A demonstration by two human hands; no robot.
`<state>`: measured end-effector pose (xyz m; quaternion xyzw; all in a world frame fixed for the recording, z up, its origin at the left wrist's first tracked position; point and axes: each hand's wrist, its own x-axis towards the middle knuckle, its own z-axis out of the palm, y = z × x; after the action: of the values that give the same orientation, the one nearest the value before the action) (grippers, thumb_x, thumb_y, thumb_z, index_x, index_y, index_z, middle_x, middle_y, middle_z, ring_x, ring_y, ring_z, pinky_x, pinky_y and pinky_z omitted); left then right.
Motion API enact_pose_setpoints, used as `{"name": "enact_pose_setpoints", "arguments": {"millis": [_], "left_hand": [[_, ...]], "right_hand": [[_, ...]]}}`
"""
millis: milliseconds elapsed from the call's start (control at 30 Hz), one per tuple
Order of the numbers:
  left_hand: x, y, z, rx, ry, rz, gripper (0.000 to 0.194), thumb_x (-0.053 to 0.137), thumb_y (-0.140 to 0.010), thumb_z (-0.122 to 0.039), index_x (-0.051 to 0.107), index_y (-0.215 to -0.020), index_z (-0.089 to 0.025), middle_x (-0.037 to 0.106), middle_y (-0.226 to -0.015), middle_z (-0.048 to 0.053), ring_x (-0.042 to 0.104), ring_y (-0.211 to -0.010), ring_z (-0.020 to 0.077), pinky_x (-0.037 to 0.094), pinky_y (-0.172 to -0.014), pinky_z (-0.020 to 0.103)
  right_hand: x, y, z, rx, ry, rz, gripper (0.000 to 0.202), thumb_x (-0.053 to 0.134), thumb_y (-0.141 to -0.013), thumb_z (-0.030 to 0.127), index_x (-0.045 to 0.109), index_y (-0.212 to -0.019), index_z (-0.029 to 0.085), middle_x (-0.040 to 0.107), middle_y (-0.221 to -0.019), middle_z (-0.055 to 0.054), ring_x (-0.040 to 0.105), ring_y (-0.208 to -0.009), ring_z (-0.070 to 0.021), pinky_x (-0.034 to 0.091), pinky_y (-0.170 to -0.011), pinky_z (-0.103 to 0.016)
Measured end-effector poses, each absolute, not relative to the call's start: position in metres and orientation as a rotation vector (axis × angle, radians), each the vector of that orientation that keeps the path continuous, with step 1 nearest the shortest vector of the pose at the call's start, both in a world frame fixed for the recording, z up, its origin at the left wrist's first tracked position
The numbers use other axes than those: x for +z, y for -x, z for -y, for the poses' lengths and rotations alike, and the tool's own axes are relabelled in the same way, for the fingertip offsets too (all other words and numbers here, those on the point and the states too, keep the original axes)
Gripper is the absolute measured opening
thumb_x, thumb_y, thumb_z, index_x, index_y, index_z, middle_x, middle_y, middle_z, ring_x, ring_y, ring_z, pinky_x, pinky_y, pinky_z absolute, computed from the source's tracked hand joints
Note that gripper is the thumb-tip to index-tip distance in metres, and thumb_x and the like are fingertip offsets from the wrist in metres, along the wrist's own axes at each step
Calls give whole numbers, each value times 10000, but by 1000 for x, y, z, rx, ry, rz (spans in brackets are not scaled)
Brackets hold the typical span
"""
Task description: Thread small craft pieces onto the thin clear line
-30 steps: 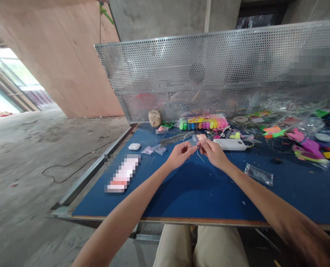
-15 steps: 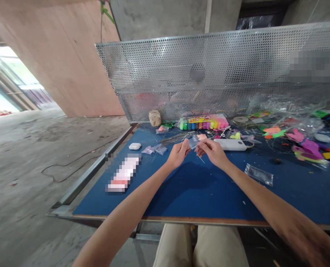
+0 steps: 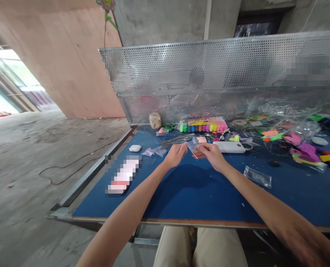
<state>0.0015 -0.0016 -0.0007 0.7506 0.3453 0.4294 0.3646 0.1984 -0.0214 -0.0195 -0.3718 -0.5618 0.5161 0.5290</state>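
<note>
My left hand [image 3: 176, 155] is closed in a pinch, thumb up, at the edge of a small clear plastic bag [image 3: 192, 143]. Opposite it, my right hand [image 3: 211, 154] has its thumb and fingers pressed together around a thin, pale wire-like piece, of which only a short end shows below the fingertips. A narrow gap separates the two hands above the blue tabletop [image 3: 181, 200]. Just behind them lie a bundle of thin metal wires [image 3: 176, 139] and a white power strip [image 3: 228, 147].
Left are a white earphone case [image 3: 135, 148], small bags [image 3: 148, 151] and a blurred-out phone-like object [image 3: 124, 174]. Behind stand a pack of coloured clay [image 3: 203, 125] and a perforated metal panel [image 3: 167, 81]. Colourful pieces [image 3: 306, 148] and a clear packet [image 3: 257, 177] lie right.
My right hand has shifted slightly left and turned, so less of the thin piece shows below its fingers. My left hand stays nearly in place. The view has tilted slightly.
</note>
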Motion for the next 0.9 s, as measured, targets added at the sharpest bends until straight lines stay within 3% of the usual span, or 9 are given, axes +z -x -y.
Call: {"name": "enact_pose_setpoints", "arguments": {"millis": [267,333,400,500,633,900], "left_hand": [[-4,-6,-6,1062,-1610,-719,583,417,-901,-682,330,-590,-198,287,-557,-55,344,-476,81,386,-537,256],[-7,-8,-5,1054,-1544,-718,536,482,-878,-676,420,-672,-185,385,-605,-48,409,-510,81,420,-561,247],[-9,-10,-3,1047,-1465,-746,505,532,-848,-683,541,-874,-179,519,-714,-22,487,-573,91,455,-596,249],[-13,-13,-1,977,-1359,-745,631,532,-818,-724,618,-1068,-151,625,-859,48,566,-679,124,496,-663,281],[-14,-14,0,972,-1386,-797,636,616,-776,-698,711,-1018,-117,663,-880,88,586,-756,143,479,-699,269],[-6,-8,5,880,-1444,-822,497,683,-768,-620,730,-863,-135,618,-735,28,478,-596,78,404,-624,238]], "right_hand": [[-19,-197,21,1167,859,1331,382,721,-764,579,707,-888,217,774,-912,-91,742,-833,-317,611,-811,-496],[-20,-199,21,1159,865,1318,373,721,-768,571,705,-885,217,773,-903,-88,741,-828,-318,612,-807,-501],[-21,-201,20,1144,876,1305,378,721,-765,576,703,-879,217,773,-885,-84,739,-823,-318,612,-807,-502],[-22,-202,18,1108,879,1295,378,718,-768,576,705,-880,215,772,-900,-85,736,-845,-313,608,-827,-490],[-25,-200,18,1071,882,1279,375,709,-780,567,714,-904,213,767,-909,-86,733,-872,-313,608,-832,-483],[-24,-195,26,1043,899,1382,348,721,-781,540,739,-895,212,759,-865,-81,732,-827,-310,631,-753,-475]]}}
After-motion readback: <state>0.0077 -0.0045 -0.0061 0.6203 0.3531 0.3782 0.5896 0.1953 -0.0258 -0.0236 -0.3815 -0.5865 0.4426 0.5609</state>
